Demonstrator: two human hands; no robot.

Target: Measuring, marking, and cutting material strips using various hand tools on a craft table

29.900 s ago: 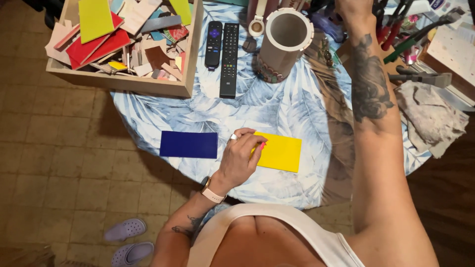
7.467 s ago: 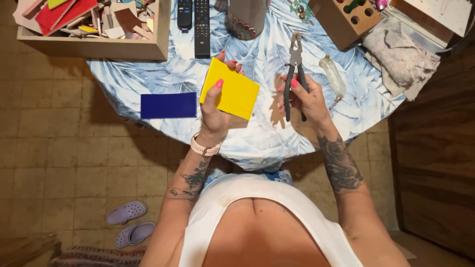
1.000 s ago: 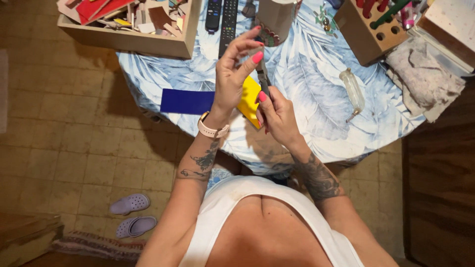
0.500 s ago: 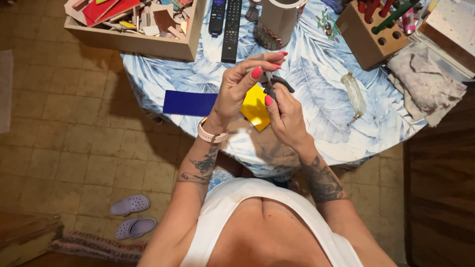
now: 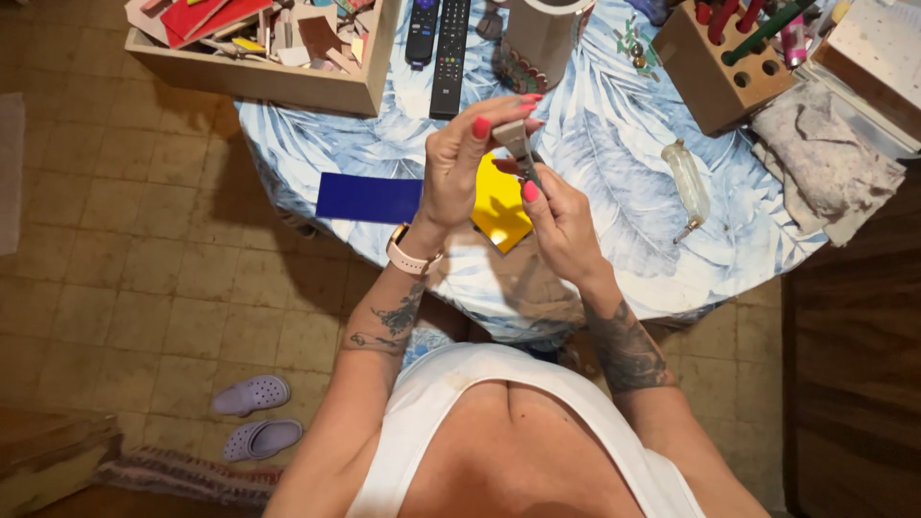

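Round table (image 5: pixel 614 259) under a blue-and-white leaf-print cloth, standing on a worn tiled floor (image 5: pixel 144 288); we record the following. Item 1: our left hand (image 5: pixel 460 163), raised above the table, fingers curled together and pinching the top of a small metal hand tool (image 5: pixel 518 144), apparently pliers or nippers. Item 2: our right hand (image 5: pixel 556 221), just beside the left and touching it, fingers closed around the lower part of the same tool; whether the tool's tips are open or shut we cannot tell. Item 3: 1 yellow tile (image 5: pixel 501 206), held between the 2 hands just under the tool, partly hidden by the fingers. Item 4: 1 dark blue tile (image 5: pixel 369 198), lying flat on the cloth to the left of our left hand, near the table edge. Item 5: 1 wooden box (image 5: pixel 278 82) of mixed coloured scraps at the far left of the table. Item 6: 2 black remote controls (image 5: pixel 439 38), side by side next to the box. Item 7: 1 wooden tool block (image 5: pixel 715 82) with drilled holes, far right. Item 8: 1 crumpled grey cloth (image 5: pixel 825 168) beside the block. Item 9: 1 small clear bottle (image 5: pixel 689 182), lying on its side. Item 10: 2 lilac clogs (image 5: pixel 251 412) on the floor.
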